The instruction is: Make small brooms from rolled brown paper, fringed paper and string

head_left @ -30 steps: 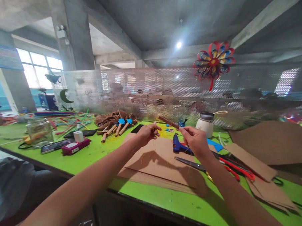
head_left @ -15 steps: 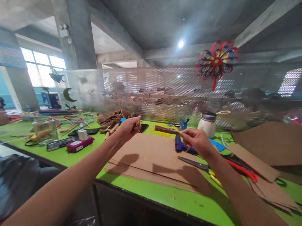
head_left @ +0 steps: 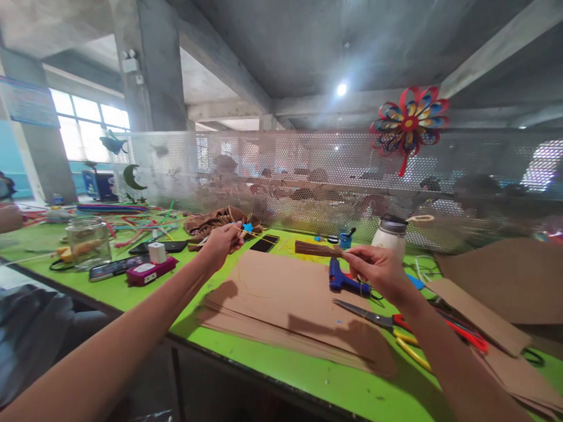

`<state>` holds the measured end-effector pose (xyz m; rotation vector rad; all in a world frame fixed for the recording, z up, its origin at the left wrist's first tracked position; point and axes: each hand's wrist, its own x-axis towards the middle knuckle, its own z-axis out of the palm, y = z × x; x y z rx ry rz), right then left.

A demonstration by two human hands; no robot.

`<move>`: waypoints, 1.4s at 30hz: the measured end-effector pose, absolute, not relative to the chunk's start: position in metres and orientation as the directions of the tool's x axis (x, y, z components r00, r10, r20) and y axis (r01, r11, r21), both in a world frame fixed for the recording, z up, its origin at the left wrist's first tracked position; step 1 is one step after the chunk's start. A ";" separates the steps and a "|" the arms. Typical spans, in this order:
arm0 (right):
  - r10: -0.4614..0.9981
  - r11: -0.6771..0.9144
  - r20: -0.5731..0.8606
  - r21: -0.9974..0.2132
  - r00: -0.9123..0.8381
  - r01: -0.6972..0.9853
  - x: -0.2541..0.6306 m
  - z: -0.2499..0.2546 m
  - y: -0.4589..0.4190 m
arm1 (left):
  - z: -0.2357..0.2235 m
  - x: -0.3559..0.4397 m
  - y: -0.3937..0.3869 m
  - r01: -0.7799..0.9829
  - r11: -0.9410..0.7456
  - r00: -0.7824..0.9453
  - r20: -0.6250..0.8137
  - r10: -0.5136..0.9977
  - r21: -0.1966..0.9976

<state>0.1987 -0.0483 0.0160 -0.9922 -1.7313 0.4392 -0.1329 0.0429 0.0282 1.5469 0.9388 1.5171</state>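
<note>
My left hand (head_left: 224,242) is closed in a pinch on a thin yellow string (head_left: 262,236) that runs off to the right. A small blue star (head_left: 248,227) shows just beyond those fingertips; whether it touches them I cannot tell. Between the thumb and fingers of my right hand (head_left: 375,268) is one end of a narrow brown pleated paper strip (head_left: 316,248), held level above the table. Below both hands lies a stack of brown kraft paper sheets (head_left: 263,300). A blue glue gun (head_left: 341,279) and open scissors (head_left: 368,314) rest under the right hand.
On the green table (head_left: 275,366) stand a glass jar (head_left: 90,243), a magenta power strip (head_left: 151,271) and a white bottle (head_left: 388,236). Phones and coloured strips lie leftward, brown sheets (head_left: 497,276) rightward. A perforated screen (head_left: 283,174) rises behind. Another person's arm (head_left: 1,217) is at left.
My left hand has moved left and slightly down, away from my right hand, with the yellow string drawn out. The pleated strip has tilted to show more of its folds.
</note>
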 end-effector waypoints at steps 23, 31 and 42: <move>0.805 0.554 0.591 -0.712 -0.058 0.431 0.204 0.012 -0.041 | 0.033 -0.173 0.045 0.614 -0.553 0.244 0.531 0.812 0.563; 0.820 0.522 0.573 -0.757 0.016 0.393 0.213 0.012 -0.036 | 0.064 -0.203 0.034 0.549 -0.414 0.344 0.255 0.904 0.726; 0.784 0.548 0.619 -0.726 0.046 0.414 0.205 0.011 -0.035 | 0.052 -0.233 0.034 0.685 -0.129 0.269 -0.084 0.960 0.717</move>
